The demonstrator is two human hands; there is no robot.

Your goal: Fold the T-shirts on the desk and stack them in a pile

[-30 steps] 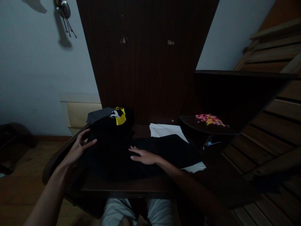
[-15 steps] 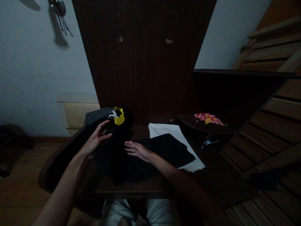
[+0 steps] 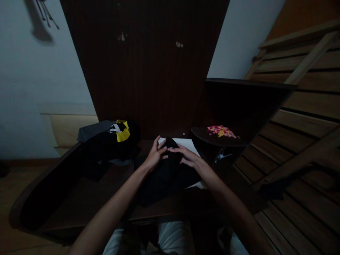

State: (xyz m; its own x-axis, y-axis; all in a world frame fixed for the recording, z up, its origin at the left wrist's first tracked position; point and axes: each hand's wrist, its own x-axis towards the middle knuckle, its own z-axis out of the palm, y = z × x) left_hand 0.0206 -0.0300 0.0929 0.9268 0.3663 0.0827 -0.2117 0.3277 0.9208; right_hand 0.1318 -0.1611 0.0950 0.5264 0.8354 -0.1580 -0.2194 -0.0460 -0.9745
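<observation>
A dark black garment [image 3: 159, 186] lies on the dark wooden desk, its exact kind lost in the dim light. Its far edge is bunched up between my two hands. My left hand [image 3: 156, 155] grips the cloth from the left, fingers curved around the fold. From the right, my right hand [image 3: 188, 156] closes on the same fold, its fingertips close to those of the left. Partly under the black garment is a folded white cloth [image 3: 190, 143], showing at the back and at the right.
On the desk's left lies a heap of dark clothes with a grey piece [image 3: 94, 130] and a yellow patch [image 3: 123, 132]. Small pink and yellow pieces [image 3: 221, 131] cover a low shelf [image 3: 202, 136] at right. A wooden slatted frame [image 3: 300, 92] stands beyond.
Both hands have moved right and come together on the black garment's far edge, lifting a fold. The garment's left part has been brought over to the right. The view has shifted right.
</observation>
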